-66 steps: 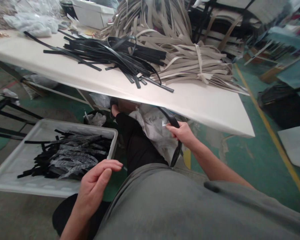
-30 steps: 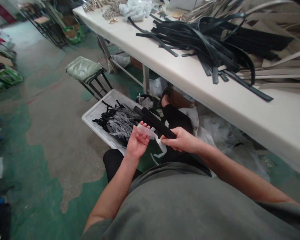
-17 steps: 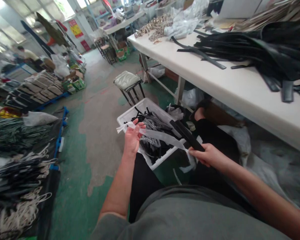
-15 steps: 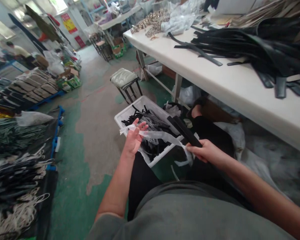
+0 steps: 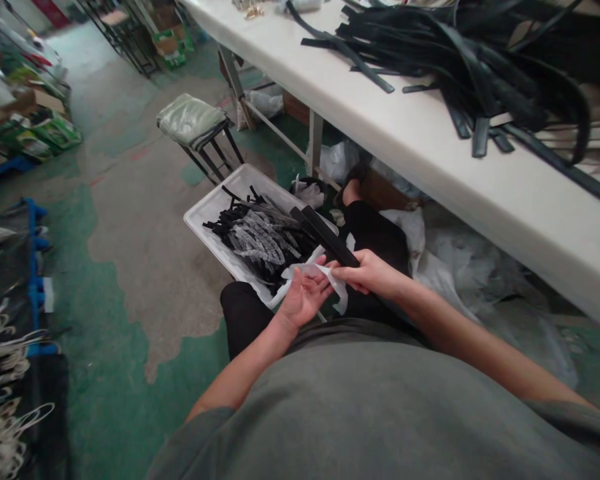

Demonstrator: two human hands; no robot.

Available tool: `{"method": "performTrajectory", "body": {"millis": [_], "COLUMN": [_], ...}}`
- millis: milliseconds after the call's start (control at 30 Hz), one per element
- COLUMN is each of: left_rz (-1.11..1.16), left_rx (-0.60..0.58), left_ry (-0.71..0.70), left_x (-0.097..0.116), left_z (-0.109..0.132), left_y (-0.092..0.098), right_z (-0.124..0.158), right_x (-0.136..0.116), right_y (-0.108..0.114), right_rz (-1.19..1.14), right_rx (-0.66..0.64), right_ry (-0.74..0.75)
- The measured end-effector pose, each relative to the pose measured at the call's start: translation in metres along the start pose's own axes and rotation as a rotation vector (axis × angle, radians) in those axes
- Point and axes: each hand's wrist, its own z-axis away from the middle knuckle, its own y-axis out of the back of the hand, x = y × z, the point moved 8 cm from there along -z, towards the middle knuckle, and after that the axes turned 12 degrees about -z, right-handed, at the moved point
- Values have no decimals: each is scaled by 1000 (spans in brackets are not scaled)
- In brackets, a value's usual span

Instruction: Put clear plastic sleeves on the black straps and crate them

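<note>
My right hand (image 5: 377, 272) is closed round a pair of flat black straps (image 5: 327, 235), which point away over the bin. Its thumb side also pinches a thin white strip (image 5: 339, 287) that looks like backing paper. Palm up, my left hand (image 5: 305, 298) lies just beside it with fingers stretched out. The white strip crosses behind the left fingertips and trails loosely around them. Beneath both hands stands a white plastic bin (image 5: 207, 225) holding many short black straps (image 5: 230, 230), some with whitish, patterned faces.
On the right, a long white table (image 5: 405, 133) carries a pile of black straps (image 5: 445, 60). A padded stool (image 5: 193, 123) stands beyond the bin. Plastic bags (image 5: 460, 253) lie under the table. To the left is a blue pallet (image 5: 35, 267) with corded goods.
My left hand has moved right, close to my right hand, and the white strip stretched between them is now slack and crumpled. The view has swung right and down.
</note>
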Motion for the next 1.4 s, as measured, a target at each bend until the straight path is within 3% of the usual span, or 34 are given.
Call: {"method": "performTrajectory", "body": {"millis": [100,233,400,667,900,1000,1067,1133,1233,1300,1400], "left_rz": [-10,13,16,-46,-238,-237,-319,-531,-986,-1240,-1466], "left_rx": [97,308,369,558,692,760,805,839,753,570,287], "left_ry": [-125,-185,-251,-491,-653,-713,-785,-872,-949,-957,-953], "left_x": [22,41,72,154,195,206,210,208,186,162,129], "left_z": [-2,-6,-1,36,62,71,79,87,86,76,61], "left_y": [7,32,52,98,129,136,129,107,52,12,-29], "right_z": [1,1,-1,-8,-14,-20,-22,-20,-17,-13,-13], "right_x": [3,6,11,24,33,33,30,27,28,28,29], "right_y": [0,1,6,14,19,28,37,38,8,-23,-50], "right_rz": [-21,-28,-15,29,27,38,32,-21,-235,-408,-566], "right_rx": [0,11,32,34,41,143,267,315,82,-143,-304], "right_ry": [-18,-38,-64,-69,-99,-86,-51,-29,-100,-172,-238]}}
